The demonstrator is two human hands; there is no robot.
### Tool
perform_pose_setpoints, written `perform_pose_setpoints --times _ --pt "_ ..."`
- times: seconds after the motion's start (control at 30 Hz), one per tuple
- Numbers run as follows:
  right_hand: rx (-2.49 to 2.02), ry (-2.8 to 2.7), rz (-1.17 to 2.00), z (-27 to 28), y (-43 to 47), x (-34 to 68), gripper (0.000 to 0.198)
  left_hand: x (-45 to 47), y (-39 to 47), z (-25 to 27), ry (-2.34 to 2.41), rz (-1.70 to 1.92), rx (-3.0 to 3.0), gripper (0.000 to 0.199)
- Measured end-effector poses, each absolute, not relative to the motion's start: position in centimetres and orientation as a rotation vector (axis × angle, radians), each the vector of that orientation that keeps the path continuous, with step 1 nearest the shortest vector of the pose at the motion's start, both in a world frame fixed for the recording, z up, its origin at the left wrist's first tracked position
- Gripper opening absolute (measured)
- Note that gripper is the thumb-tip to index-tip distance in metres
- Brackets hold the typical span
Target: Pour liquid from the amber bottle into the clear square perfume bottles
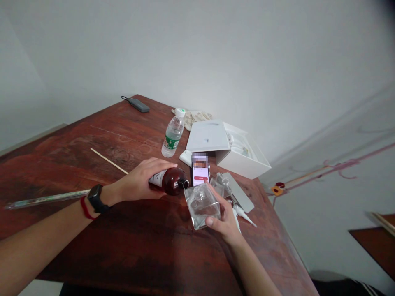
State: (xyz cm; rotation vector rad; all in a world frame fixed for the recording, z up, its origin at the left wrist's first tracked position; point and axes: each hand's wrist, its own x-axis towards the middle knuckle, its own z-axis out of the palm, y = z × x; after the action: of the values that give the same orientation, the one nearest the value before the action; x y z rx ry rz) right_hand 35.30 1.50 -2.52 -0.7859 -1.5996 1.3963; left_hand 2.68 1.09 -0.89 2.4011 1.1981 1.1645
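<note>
My left hand (138, 181) is wrapped round a dark red-brown bottle (173, 181) with a pale label. The bottle is tipped to the right, and its uncapped mouth points at a clear square glass bottle (197, 207). My right hand (226, 218) grips that glass bottle, thumb on the near side and fingers on the far side. The two bottles are close together above the table; whether they touch I cannot tell. Just beyond them lies a phone (200, 176) with its screen lit.
A plastic water bottle (173, 137) stands behind. White boxes (243, 164) sit at the back right, near a clear container (220, 183) and white nozzles (245, 216). A thin stick (108, 160), a long tube (49, 199) and a grey device (138, 105) lie on the left of the wooden table (129, 255).
</note>
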Motion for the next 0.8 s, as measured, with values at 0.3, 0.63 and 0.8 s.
perform_pose_setpoints --times 0.3,0.63,0.8 --pt "-0.810 -1.669 1.417 -1.91 1.34 35.29 0.095 2.96 0.81 -0.41 1.158 1.186 2.411 0.069" --pt "-0.781 -1.647 1.434 -2.20 1.34 35.37 0.089 2.82 0.44 -0.25 1.189 1.184 2.509 0.071" --pt "-0.780 -1.674 1.487 -2.19 1.32 35.38 0.091 2.75 0.42 -0.15 1.189 1.196 2.553 0.068"
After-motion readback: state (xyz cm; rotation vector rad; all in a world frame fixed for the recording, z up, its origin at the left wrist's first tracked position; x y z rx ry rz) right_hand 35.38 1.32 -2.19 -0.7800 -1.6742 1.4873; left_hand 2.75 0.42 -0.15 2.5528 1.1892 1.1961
